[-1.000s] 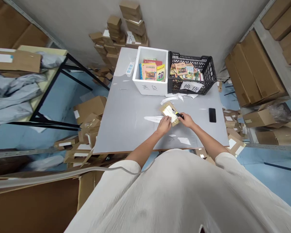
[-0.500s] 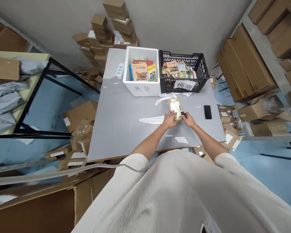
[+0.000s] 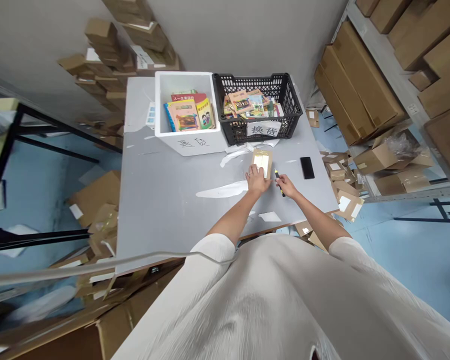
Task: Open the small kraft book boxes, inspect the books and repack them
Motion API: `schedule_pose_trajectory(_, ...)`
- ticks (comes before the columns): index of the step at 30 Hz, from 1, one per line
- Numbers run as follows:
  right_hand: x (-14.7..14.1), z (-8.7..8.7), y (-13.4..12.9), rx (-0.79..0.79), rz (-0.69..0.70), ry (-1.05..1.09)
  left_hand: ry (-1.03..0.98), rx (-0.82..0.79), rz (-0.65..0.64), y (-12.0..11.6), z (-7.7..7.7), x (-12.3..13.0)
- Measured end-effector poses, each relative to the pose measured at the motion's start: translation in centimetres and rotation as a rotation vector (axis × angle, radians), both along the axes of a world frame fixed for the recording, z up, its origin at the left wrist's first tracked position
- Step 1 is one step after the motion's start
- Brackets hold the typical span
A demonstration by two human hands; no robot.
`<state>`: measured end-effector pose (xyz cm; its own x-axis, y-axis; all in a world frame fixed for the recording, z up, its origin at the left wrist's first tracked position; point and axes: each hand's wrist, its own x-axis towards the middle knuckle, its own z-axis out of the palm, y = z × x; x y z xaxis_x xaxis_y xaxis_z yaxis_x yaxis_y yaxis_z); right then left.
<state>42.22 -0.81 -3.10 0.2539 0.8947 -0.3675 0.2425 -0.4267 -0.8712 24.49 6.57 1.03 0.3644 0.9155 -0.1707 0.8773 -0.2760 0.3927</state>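
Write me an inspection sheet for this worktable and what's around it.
Surface: grey tabletop, with white scraps lying on it.
Job's things: small cardboard parcel with a white label; black-and-yellow utility knife, blade too small to judge.
Clutter: smartphone at right; white foam box and black plastic crate at the back, both holding books.
Hands: left hand rests on the parcel; right hand holds the utility knife beside it.
Cables: pale cord running from the picture's left edge to the left sleeve.
Surroundings: cardboard boxes stacked by the wall and on right-hand shelving.
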Motion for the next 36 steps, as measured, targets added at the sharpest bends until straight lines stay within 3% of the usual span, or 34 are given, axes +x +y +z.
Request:
schedule_pose_trajectory(4,1.6,-0.2,0.1,-0.019,-0.065,-0.038,0.014,-0.030,0.059,0.5,0.3,0.7)
schedule_pose_trajectory(7,2.0,-0.1,0.7,-0.015,-0.071,-0.038,0.029,-0.021,0.009,1.8,0.9,-0.3)
schedule_pose_trajectory(13,0.6,0.4,2.0,-0.013,-0.027,-0.051,0.072,-0.060,-0.269,3.8,1.4,-6.7)
schedule_pose_trajectory(18,-2.2,0.8,2.9,0.067,0.042,-0.085,0.096,-0.072,-0.392,2.7,1.0,-12.4)
schedule_pose_trajectory(22,-4.7,1.1,3.6,0.040,0.161,-0.042,0.108,-0.046,-0.436,1.6,1.0,-14.9)
schedule_pose_trajectory(31,-10.4,1.4,2.4,-0.084,0.208,0.138,0.077,-0.007,-0.360,-0.9,0.7,-17.1)
schedule_pose_trajectory(36,-10.6,2.7,1.4,-0.133,0.193,0.164,0.062,0.005,-0.378,-1.6,0.2,-17.6)
